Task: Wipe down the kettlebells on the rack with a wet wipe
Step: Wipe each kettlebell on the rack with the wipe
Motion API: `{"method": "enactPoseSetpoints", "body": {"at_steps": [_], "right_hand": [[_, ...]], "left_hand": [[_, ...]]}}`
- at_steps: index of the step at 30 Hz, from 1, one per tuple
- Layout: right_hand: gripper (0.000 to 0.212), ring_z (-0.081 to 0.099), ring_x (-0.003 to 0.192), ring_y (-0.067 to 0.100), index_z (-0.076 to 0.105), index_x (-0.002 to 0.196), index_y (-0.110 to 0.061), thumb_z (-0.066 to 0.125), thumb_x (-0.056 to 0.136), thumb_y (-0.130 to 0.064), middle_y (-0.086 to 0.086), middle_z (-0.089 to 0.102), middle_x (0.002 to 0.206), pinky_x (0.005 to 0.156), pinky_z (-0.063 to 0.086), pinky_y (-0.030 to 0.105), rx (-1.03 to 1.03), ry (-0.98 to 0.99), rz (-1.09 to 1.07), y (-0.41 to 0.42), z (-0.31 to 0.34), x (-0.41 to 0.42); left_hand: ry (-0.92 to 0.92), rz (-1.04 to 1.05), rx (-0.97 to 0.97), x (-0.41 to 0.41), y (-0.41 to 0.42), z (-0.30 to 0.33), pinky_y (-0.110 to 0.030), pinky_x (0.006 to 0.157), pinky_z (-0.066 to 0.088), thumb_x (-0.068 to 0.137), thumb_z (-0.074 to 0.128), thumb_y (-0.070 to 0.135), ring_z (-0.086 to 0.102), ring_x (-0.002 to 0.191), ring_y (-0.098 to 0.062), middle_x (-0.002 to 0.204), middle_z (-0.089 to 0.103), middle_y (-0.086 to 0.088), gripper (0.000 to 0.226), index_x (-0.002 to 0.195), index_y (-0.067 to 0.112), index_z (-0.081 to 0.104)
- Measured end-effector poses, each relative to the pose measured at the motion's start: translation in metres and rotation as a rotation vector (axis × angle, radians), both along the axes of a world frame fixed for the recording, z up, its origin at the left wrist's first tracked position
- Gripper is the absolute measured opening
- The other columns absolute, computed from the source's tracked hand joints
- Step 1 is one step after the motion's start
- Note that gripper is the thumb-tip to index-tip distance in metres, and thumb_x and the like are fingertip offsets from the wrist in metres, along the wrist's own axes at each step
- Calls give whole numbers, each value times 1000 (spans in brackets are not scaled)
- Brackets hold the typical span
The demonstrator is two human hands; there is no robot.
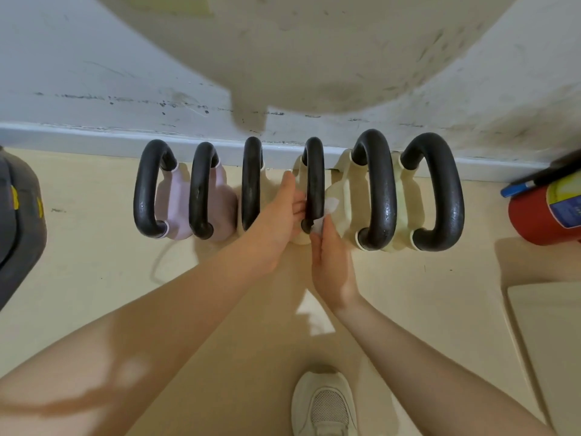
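Several kettlebells with black handles stand in a row along the wall: two pink ones (pixel 180 202) at the left, cream ones to the right. My left hand (pixel 276 221) rests on the left side of the fourth kettlebell's handle (pixel 314 180), fingers against it. A white wet wipe (pixel 319 226) is pinched in my right hand (pixel 330 259) and pressed against the near base of that handle; another fold of the wipe shows just right of the handle. The cream body under the handle is mostly hidden by my hands.
A red fire extinguisher (pixel 547 212) lies at the right, close to the last kettlebell (pixel 437 190). A dark grey object (pixel 19 221) sits at the left edge. A cream mat or board (pixel 550 341) lies at the lower right. My white shoe (pixel 325 404) is on the beige floor.
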State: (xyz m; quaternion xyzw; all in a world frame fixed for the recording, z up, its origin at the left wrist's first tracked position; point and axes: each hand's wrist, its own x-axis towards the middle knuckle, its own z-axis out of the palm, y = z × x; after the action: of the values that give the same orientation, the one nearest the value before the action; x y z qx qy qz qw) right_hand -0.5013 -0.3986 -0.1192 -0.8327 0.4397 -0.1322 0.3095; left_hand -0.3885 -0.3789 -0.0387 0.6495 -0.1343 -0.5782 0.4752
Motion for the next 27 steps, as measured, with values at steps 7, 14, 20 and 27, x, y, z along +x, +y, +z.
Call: {"method": "enactPoseSetpoints", "body": {"at_steps": [7,14,20,27], "right_hand": [[23,49,59,18,55,113,-3,39,97,-5,1,54,71,51,34,27,-32,-113,-141,6,7,-3],[23,59,75,12,63,98,-6,41,96,-6,4,63,83,66,49,24,351,-561,-301,-24,60,-35],[9,57,74,14,55,88,-15,52,87,-7,-2,59,77,73,47,33,425,-821,-606,-80,110,-50],[14,48,66,9,49,79,-17,57,88,-25,-7,51,72,67,43,26,261,-538,-611,-122,102,-47]], "left_hand": [[-39,-16,3,-4,1,1,-23,98,32,97,15,50,51,94,0,96,55,12,60,131,14,48],[-127,-45,21,-5,0,2,-26,96,35,96,22,50,51,108,-11,111,57,6,54,125,17,53],[-600,-172,-86,-25,-18,18,-26,95,41,93,47,26,52,106,-12,119,53,3,40,132,20,43],[-400,-280,145,-52,-78,26,-34,100,41,87,54,46,55,110,-20,116,59,0,51,127,15,48]]}}
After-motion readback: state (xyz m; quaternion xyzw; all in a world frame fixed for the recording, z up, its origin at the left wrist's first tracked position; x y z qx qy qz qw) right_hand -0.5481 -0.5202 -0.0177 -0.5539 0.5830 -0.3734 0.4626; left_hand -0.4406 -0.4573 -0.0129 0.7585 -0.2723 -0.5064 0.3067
